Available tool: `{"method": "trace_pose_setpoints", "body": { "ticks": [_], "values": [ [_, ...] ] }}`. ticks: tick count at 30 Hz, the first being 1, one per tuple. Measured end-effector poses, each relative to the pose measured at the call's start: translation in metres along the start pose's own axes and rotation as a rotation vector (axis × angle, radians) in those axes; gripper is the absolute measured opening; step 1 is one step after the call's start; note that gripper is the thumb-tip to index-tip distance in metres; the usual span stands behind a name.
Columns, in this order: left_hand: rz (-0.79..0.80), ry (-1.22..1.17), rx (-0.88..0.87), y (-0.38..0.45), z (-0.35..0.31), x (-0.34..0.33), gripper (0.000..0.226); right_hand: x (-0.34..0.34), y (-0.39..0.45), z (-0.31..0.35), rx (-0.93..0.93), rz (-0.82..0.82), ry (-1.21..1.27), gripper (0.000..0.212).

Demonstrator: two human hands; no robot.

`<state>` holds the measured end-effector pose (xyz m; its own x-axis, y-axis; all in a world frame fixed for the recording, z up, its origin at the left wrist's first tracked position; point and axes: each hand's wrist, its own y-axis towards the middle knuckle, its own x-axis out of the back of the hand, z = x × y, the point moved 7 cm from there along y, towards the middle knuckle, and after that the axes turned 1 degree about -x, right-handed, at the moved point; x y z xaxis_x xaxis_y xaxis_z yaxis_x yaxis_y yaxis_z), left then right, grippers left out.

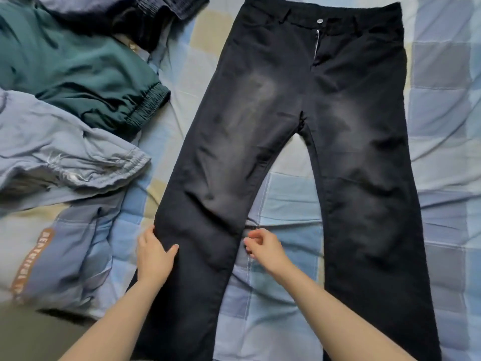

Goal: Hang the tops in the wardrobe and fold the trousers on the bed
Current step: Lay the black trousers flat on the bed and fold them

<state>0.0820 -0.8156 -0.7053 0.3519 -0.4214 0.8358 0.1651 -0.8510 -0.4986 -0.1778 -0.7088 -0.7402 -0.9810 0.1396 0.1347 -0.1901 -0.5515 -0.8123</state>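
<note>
Black trousers [307, 142] lie flat on the bed, front up, with the waistband far from me and the two legs spread towards me. My left hand [153, 254] grips the outer edge of the left-side leg near its lower part, thumb on top of the fabric. On the same leg my right hand [263, 246] is at the inner edge, its curled fingers pinching the fabric. The hems run out of the bottom of the view.
A heap of clothes covers the left of the bed: a dark green garment [78, 74], a grey-blue garment [59, 152] and dark items [125, 14] at the top. The checked blue bedcover [442, 113] shows to the right of the trousers and between their legs.
</note>
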Motion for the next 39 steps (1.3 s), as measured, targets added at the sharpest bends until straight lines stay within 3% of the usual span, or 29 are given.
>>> {"method": "trace_pose_setpoints", "body": {
  "ticks": [3,6,9,12,14,16,17,19,22,26,30,34,37,39],
  "values": [
    [0.054,0.026,0.137,-0.005,0.055,-0.004,0.068,-0.055,-0.008,-0.007,-0.057,0.158,0.123,0.017],
    [0.039,0.114,0.237,-0.011,0.093,0.000,0.062,-0.074,-0.013,-0.017,-0.078,0.136,0.146,0.034],
    [0.196,-0.156,0.192,-0.009,0.120,-0.007,0.033,-0.084,-0.025,-0.026,-0.116,0.196,0.172,0.014],
    [0.465,-0.405,0.223,-0.021,0.139,-0.003,0.029,-0.085,-0.038,-0.045,-0.199,0.243,0.112,0.014],
    [0.501,-0.313,0.234,-0.025,0.146,0.003,0.029,-0.076,-0.042,-0.057,-0.222,0.229,0.021,0.009],
    [0.415,0.021,0.159,-0.025,0.144,0.009,0.024,-0.067,-0.048,-0.066,-0.215,0.247,-0.088,0.012],
    [0.382,0.234,0.112,-0.028,0.135,0.011,0.017,-0.059,-0.049,-0.069,-0.196,0.237,-0.141,0.017],
    [0.265,0.529,0.037,-0.037,0.109,0.010,0.038,-0.033,-0.050,-0.069,-0.154,0.174,-0.205,0.022],
    [0.060,0.515,-0.209,-0.054,0.043,-0.002,0.067,0.043,-0.052,-0.058,-0.063,-0.072,-0.255,0.017],
    [0.187,0.592,-0.557,-0.093,-0.042,-0.065,0.066,0.172,-0.063,-0.052,0.016,-0.515,-0.449,0.017],
    [0.276,0.613,-0.537,-0.124,-0.104,-0.111,0.043,0.275,-0.076,-0.096,-0.299,-0.772,-0.463,0.040],
    [0.365,0.611,-0.486,-0.147,-0.152,-0.138,0.032,0.316,-0.086,-0.136,-0.495,-0.702,-0.334,0.067],
    [0.552,0.432,-0.567,-0.175,-0.189,-0.166,0.036,0.315,-0.086,-0.143,-0.378,-0.560,-0.145,0.063],
    [0.700,0.241,-0.550,-0.192,-0.207,-0.178,0.038,0.305,-0.089,-0.129,-0.211,-0.490,-0.031,0.045]
  ]
}}
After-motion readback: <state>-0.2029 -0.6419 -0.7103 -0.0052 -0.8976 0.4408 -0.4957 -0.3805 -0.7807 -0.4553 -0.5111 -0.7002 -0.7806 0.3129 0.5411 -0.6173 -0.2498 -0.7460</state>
